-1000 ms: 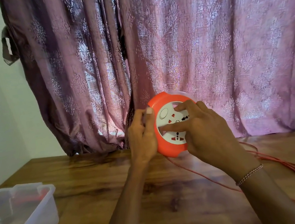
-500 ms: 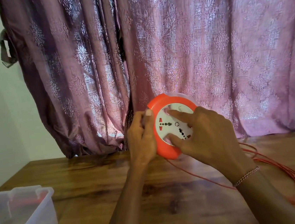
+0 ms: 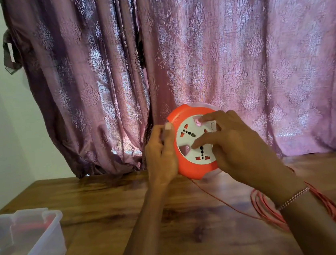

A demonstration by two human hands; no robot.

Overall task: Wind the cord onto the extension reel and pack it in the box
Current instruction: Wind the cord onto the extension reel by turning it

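The left hand (image 3: pixel 161 157) is gripping the reel's (image 3: pixel 190 167) edge. The right hand's (image 3: pixel 234 147) fingers are pressing its white face, cord (image 3: pixel 263 204) trailing right of the reel

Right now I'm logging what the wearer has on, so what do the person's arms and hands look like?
Both forearms are bare, with no sleeves in view. The right wrist wears a thin beaded bracelet. The left hand shows a pale thumbnail; no rings or gloves are visible.
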